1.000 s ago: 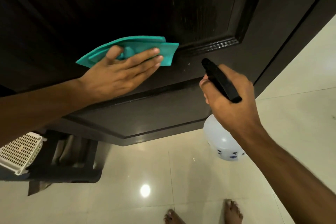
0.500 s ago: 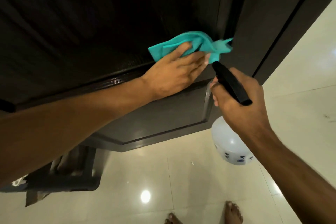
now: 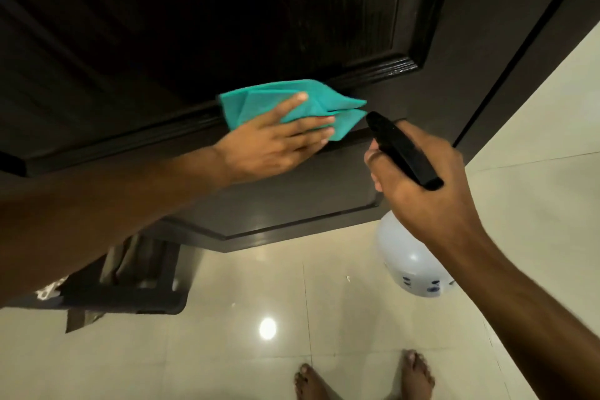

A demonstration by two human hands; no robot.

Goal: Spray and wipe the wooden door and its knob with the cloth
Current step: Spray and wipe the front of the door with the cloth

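Door [image 3: 292, 26] of dark wood over glossy tiles [image 3: 227, 318] — left hand [image 3: 276, 143] spread flat on cloth [image 3: 292, 101], right hand [image 3: 418, 185] gripping sprayer [image 3: 402, 149].

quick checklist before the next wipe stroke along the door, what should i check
1. Left hand flat on the teal cloth: ok.
2. Cloth against the door at the panel moulding: ok.
3. Right hand gripping the spray bottle: ok.
4. Nozzle clear of the cloth: ok, but close beside it.
5. Door knob wiped: cannot tell, no knob in view.
6. Bare feet on dry floor: cannot tell, tiles are glossy.
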